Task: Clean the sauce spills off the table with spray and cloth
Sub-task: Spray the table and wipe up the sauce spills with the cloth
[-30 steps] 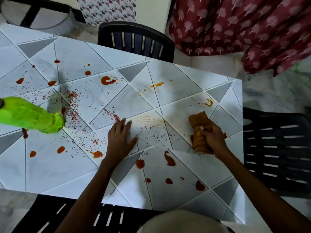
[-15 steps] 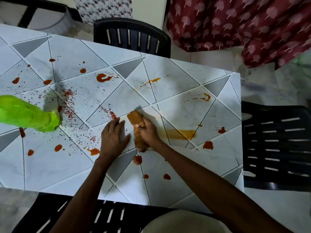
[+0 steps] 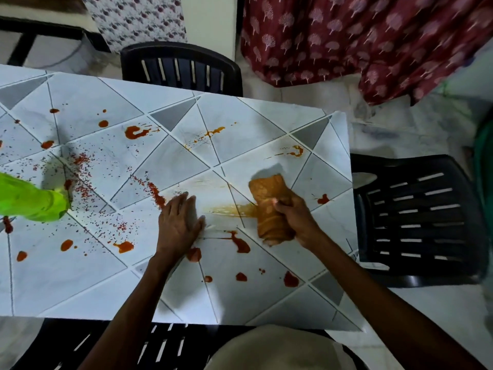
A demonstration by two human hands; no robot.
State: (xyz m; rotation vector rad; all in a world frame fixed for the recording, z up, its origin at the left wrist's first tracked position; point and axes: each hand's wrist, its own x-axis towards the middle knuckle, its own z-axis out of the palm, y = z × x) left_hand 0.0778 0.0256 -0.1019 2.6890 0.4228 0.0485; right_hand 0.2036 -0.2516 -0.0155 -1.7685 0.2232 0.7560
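Note:
My right hand (image 3: 294, 212) grips a folded orange-brown cloth (image 3: 269, 201) pressed on the tiled table (image 3: 240, 124). A wet orange smear (image 3: 232, 209) trails left of the cloth. My left hand (image 3: 180, 220) lies flat on the table, fingers apart, holding nothing. Red sauce blobs (image 3: 241, 245) and fine red specks (image 3: 85, 180) dot the tabletop on the left, near side and right. A green spray bottle (image 3: 29, 200) stands at the left edge, partly cut off.
Black slatted chairs stand at the far side (image 3: 181, 68), the right side (image 3: 418, 217) and the near side (image 3: 80, 345) of the table. A maroon patterned curtain (image 3: 360, 41) hangs at the back right. The table's right edge is close to the cloth.
My right hand swept the cloth left to beside my left hand, then back to the right, leaving an orange smear. My left hand stayed flat in place.

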